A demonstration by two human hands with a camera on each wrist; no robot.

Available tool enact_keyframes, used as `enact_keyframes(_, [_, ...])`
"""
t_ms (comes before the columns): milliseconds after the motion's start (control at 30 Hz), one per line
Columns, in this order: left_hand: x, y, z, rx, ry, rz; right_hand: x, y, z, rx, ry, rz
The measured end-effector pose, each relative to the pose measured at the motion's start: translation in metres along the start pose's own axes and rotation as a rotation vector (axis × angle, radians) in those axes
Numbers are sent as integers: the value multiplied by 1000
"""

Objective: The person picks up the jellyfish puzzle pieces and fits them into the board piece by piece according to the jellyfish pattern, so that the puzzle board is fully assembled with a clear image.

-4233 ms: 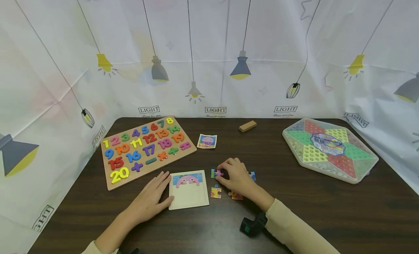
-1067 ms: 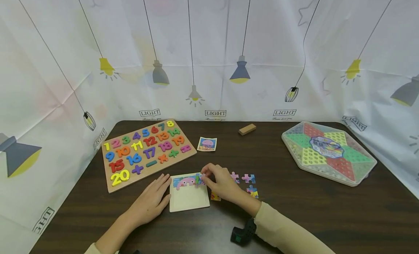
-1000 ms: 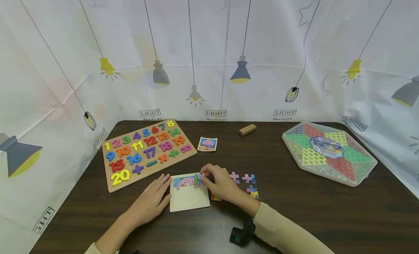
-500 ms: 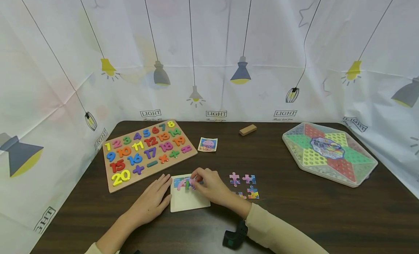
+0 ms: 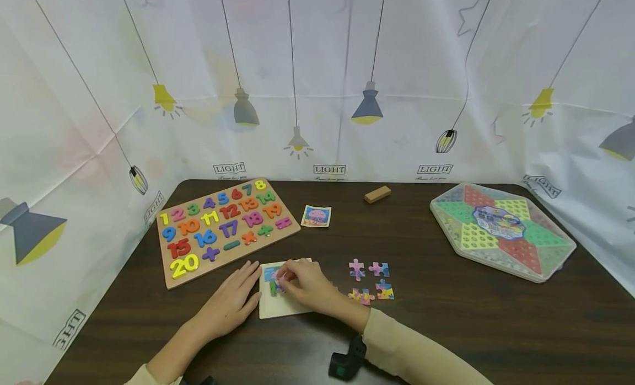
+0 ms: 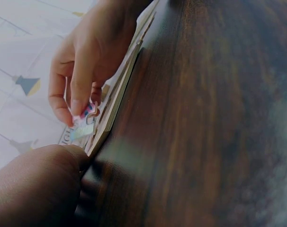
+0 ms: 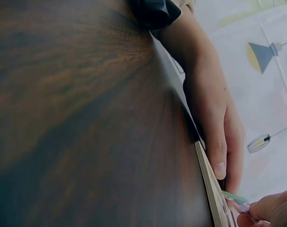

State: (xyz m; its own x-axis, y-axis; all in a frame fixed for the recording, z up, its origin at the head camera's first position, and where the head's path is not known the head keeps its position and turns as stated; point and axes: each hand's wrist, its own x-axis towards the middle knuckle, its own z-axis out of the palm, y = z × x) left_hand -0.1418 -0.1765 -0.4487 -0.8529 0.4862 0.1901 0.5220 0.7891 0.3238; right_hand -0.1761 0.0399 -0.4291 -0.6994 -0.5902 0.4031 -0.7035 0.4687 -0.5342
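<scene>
Puzzle piece (image 5: 275, 286) at the left part of the pale tray (image 5: 278, 308); cannot tell whether it touches. Right hand (image 5: 310, 285) pinches it, grip narrowed to the piece. Probably light, stiff, not very slippery; knobs may bend, so best held by opposite edges. Left hand (image 5: 229, 299) at the tray's left edge, fingers extended, grip empty. Bench (image 5: 496, 319) dark, wood-grained, slightly glossy; loose pieces (image 5: 385, 290) right, number board (image 5: 223, 257) far left. White lamp-printed cloth (image 5: 322, 54) behind
</scene>
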Motion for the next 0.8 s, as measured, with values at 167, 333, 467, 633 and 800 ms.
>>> enact_keyframes(167, [0,-1,1,5,5,4,1,-2,3,-25,-10,12])
enact_keyframes(333, [1,0,1,0,0,0,4,-3,6,-47,4,3])
enact_keyframes(467, [1,0,1,3,-5,-3,5,-4,7,-70,8,18])
enact_keyframes(633, [1,0,0,10,-3,2,4,-5,9,-129,6,43])
enact_keyframes(800, [0,0,-1,9,7,10,4,-4,11,-178,1,41])
